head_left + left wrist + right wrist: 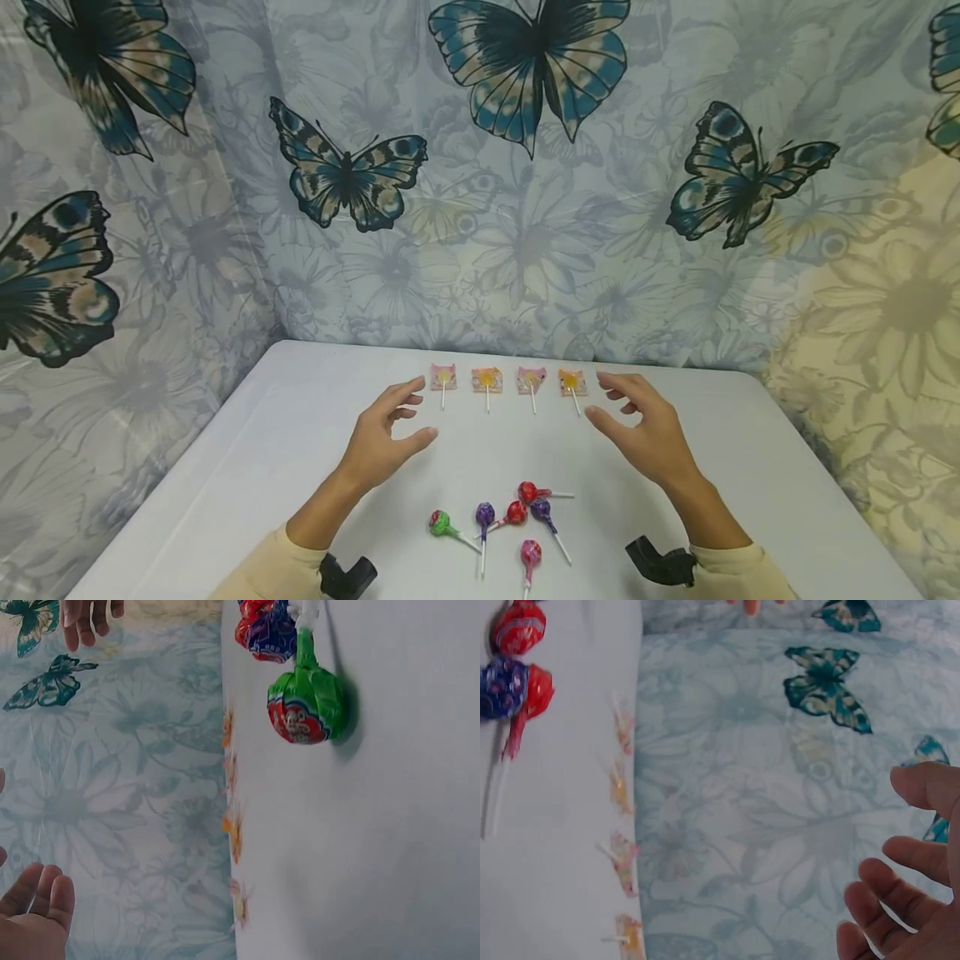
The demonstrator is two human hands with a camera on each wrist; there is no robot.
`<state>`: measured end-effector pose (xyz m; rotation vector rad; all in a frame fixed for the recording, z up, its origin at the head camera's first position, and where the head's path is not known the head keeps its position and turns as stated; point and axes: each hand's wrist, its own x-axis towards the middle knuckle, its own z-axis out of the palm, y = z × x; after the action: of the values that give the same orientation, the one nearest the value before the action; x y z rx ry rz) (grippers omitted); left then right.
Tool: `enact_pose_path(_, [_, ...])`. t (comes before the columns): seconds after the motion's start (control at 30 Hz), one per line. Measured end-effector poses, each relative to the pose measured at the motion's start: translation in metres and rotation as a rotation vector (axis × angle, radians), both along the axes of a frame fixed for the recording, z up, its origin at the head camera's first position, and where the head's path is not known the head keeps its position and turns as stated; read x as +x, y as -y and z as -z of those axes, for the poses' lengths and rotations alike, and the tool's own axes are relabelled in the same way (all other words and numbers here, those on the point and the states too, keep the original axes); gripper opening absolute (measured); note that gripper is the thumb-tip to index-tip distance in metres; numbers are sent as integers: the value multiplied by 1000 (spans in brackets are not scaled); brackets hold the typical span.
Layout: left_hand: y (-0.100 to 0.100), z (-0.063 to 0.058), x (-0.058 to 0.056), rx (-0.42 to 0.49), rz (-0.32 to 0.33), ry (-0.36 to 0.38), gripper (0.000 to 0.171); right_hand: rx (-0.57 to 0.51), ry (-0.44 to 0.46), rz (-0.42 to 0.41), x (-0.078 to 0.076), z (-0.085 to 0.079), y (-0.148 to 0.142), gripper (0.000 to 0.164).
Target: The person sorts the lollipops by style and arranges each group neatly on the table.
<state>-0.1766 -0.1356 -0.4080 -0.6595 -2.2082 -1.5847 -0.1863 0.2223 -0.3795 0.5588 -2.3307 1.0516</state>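
Observation:
Both hands hover over a white table with nothing in them, fingers spread and loosely bent. My left hand point(378, 437) is beside the left end of a row of flat, clear-wrapped lollipops, nearest a pink-edged lollipop point(443, 377). My right hand point(643, 425) is at the row's other end, close to an orange lollipop point(572, 383). Between these two lie another orange lollipop point(487, 381) and another pink one point(532, 381), sticks pointing toward me. Nearer me is a loose group of round lollipops: green point(441, 523), purple point(485, 514), red point(517, 512) and pink point(531, 552).
The white table point(247, 467) ends at the back against a cloth backdrop point(525, 275) printed with flowers and butterflies. A black wrist mount point(348, 577) sits on the left sleeve, and another black mount point(660, 562) on the right one.

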Motion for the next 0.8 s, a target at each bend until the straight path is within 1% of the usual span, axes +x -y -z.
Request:
enact_pose_path(0.13, [-3, 3, 11, 10, 22, -20, 66, -8, 7, -8, 14, 0, 2, 45])
enact_pose_path(0.23, [-4, 8, 18, 30, 41, -35, 65, -19, 14, -27, 24, 0, 4, 46])
enact_pose_path(0.3, [-5, 12, 23, 30, 43, -30, 64, -24, 11, -38, 31, 2, 5, 47])
enact_pose_path(0.4, [-6, 20, 31, 9, 18, -4, 62, -32, -9, -58, 38, 6, 8, 49])
enact_pose_path(0.5, [-6, 30, 37, -19, -33, 40, 61, -52, -28, -86, 44, 14, 11, 51])
enact_pose_path(0.57, [-8, 37, 41, -22, -52, 54, 60, -74, -27, -111, 48, 21, 14, 53])
enact_pose_path(0.63, [-10, 43, 44, -17, -61, 62, 58, -81, -21, -119, 51, 27, 16, 52])
enact_pose_path(0.73, [-12, 52, 48, -3, -50, 58, 55, -95, 6, -120, 55, 36, 20, 49])
enact_pose_path(0.8, [-14, 57, 49, -14, -68, 69, 53, -95, 21, -116, 58, 41, 22, 46])
